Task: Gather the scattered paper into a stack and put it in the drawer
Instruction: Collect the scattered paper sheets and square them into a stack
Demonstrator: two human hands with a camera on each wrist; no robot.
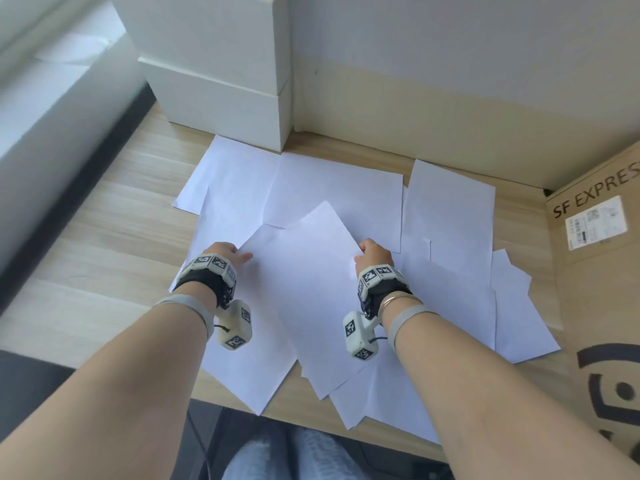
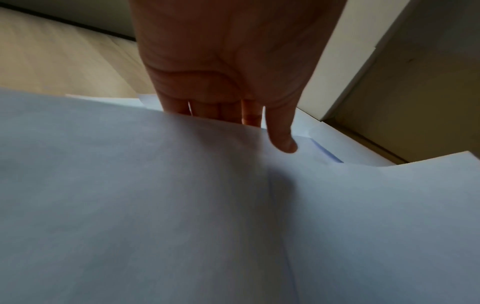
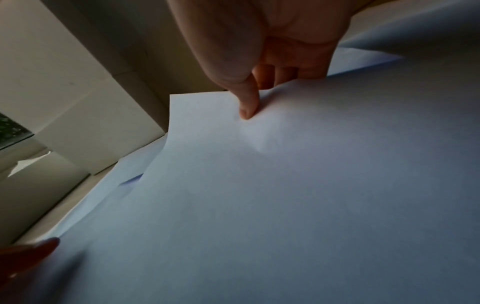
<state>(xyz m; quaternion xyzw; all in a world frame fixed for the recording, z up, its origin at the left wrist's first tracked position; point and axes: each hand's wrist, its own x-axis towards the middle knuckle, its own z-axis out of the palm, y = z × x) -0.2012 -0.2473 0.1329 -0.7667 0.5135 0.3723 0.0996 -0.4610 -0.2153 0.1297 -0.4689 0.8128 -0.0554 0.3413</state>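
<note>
Several white paper sheets [image 1: 450,220] lie scattered and overlapping on a light wooden desk [image 1: 114,209]. One angled top sheet [image 1: 304,278] lies between my hands. My left hand [image 1: 227,256] pinches its left edge; in the left wrist view the thumb [image 2: 281,135] presses on top of the sheet [image 2: 182,205] while the fingers go under it. My right hand [image 1: 374,252] pinches the right edge; the right wrist view has its thumb [image 3: 246,102] on the paper [image 3: 285,185] and the fingers beneath. No open drawer is in view.
A white stacked cabinet unit [image 1: 214,98] stands at the back left, touching the farthest sheet. A cardboard shipping box [image 1: 595,271] borders the papers on the right. A wall closes the back. The desk's front edge is near my knees.
</note>
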